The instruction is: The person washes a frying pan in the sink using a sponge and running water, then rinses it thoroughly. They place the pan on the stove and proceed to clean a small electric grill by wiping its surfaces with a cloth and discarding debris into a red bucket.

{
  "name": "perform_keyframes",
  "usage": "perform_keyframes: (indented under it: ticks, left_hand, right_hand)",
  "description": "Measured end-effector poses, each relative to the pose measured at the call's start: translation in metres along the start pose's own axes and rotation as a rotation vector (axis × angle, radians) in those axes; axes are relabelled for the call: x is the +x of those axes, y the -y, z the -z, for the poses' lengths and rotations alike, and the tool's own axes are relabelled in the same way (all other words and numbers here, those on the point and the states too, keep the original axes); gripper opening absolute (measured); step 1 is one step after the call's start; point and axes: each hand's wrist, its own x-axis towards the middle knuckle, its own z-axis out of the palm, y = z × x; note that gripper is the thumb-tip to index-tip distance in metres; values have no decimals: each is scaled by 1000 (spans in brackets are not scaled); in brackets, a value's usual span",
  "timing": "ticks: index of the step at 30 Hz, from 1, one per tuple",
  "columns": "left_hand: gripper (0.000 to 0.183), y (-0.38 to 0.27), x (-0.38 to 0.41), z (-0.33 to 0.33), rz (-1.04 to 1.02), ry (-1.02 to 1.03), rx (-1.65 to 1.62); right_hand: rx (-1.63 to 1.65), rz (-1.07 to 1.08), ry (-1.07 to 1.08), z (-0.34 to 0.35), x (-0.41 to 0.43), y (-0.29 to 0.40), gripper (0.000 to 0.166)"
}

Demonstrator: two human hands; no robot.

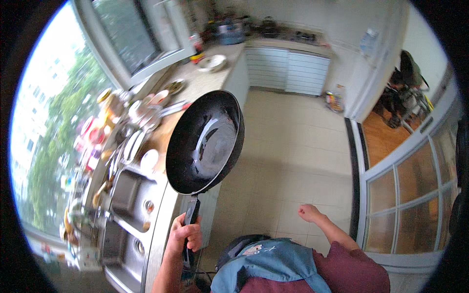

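My left hand [186, 234] grips the black handle of a dark frying pan [205, 143]. The pan is raised in front of me, tilted, with its glossy inside showing and nothing in it that I can make out. It hangs near the edge of the counter, to the right of the double sink. Out to the right, over the tiled floor, my right hand [309, 213] is closed in a loose fist, and no object shows in it. A blue apron [274, 256] covers my front.
A double steel sink [133, 205] lies at left. Dishes, jars and a white bowl [213, 63] crowd the counter below the window. Ahead stand low cabinets [287, 69]; at right is a glass-paned door [406, 197]. A bottle-like container [334, 101] sits on the floor.
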Motion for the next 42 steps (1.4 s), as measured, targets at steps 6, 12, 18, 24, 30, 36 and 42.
perform_keyframes:
  ticks: [6,12,18,24,30,36,42]
  left_hand:
    - [18,-10,139,-57,150,281,-44]
    - [18,-28,268,-108,345,562,-234]
    - [22,-59,423,-197,477,792,-171]
    - [23,-69,564,-296,433,768,64]
    - [18,-55,669,-379,350,716,232]
    - [15,-47,761,-446,256,550,400]
    - [13,-65,844,-458,258,373,492]
  right_hand:
    - [72,-238,-95,41,-4,-69,15]
    - [105,-366,-105,56,32,-125,21]
    - [384,-566,-208,-9,25,-255,19]
    - [66,-1207,-84,-75,-32,-234,28]
    - [426,-1532,167,-20,19,-297,26]
    - [-28,-891,-247,104,130,-495,20]
    - [476,-470,-670,458,379,-448,16]
